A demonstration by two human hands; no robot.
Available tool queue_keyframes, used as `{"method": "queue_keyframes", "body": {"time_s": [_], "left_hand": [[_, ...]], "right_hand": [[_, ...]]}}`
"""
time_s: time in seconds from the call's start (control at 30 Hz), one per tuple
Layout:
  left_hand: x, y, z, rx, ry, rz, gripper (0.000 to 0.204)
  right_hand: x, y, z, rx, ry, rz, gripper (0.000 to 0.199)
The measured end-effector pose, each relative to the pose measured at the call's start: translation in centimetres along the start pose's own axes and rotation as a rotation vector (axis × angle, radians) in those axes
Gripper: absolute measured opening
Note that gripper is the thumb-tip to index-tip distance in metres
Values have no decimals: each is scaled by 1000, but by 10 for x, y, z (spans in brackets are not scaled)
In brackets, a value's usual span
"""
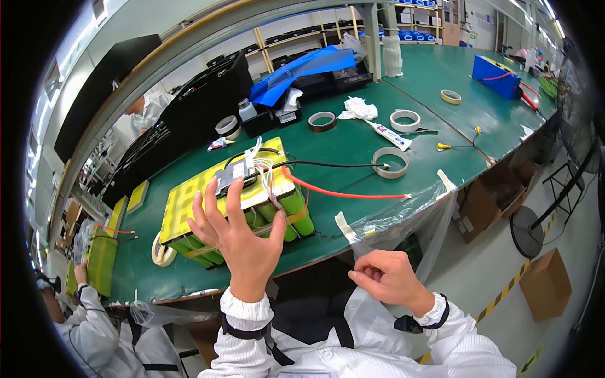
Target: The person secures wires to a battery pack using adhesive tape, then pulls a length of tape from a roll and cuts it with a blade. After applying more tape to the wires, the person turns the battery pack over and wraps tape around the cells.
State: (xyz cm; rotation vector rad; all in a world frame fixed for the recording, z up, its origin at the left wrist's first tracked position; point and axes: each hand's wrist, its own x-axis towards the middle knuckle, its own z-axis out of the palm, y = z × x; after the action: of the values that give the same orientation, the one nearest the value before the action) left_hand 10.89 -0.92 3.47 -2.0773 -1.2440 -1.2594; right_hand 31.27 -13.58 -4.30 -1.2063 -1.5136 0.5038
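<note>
My left hand (242, 236) is spread open over the near side of a battery pack (183, 217) made of green cells with yellow sheeting on top. Its fingertips are by the dark circuit board (234, 173), its thumb near the pack's front edge; whether they touch is hard to tell. White wires (265, 169) bunch at the board. A black cable (334, 164) and a red cable (346, 194) stretch from the pack to the right. My right hand (391, 280) is curled closed beyond the table edge, beside a clear plastic bag (403, 220), with nothing visible in it.
Tape rolls (391, 162), a white glue tube (389, 135) and crumpled tissue (359, 108) lie on the green table (441, 75). Behind stand black bins (257, 121). A blue battery pack (496, 77) sits far right. At left, another person's hand (80, 273) is by a green pack (101, 261).
</note>
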Motion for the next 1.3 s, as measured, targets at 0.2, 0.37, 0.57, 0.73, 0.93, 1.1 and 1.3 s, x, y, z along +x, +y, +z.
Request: {"method": "queue_keyframes", "body": {"time_s": [0.2,0.37,0.57,0.73,0.93,1.1,1.3], "left_hand": [[2,3,-7,-18,-2,49,81],[-1,11,-12,-77,34,80,77],[-44,-6,-60,-65,189,121,42],[-80,-9,-71,-268,-118,90,19],[-86,7,-68,-431,-237,-14,6],[-88,5,-63,-513,-254,-18,3],[-89,-5,-68,-535,-212,-33,6]], "right_hand": [[1,6,-2,-11,-21,-11,10],[-3,12,-10,-21,24,10,9],[12,-1,-43,-45,126,-99,9],[75,18,-101,-558,222,-287,12],[146,68,-131,-1012,-316,-23,17],[152,60,-146,-1114,-425,131,24],[146,-6,-196,-1043,-368,163,17]]}}
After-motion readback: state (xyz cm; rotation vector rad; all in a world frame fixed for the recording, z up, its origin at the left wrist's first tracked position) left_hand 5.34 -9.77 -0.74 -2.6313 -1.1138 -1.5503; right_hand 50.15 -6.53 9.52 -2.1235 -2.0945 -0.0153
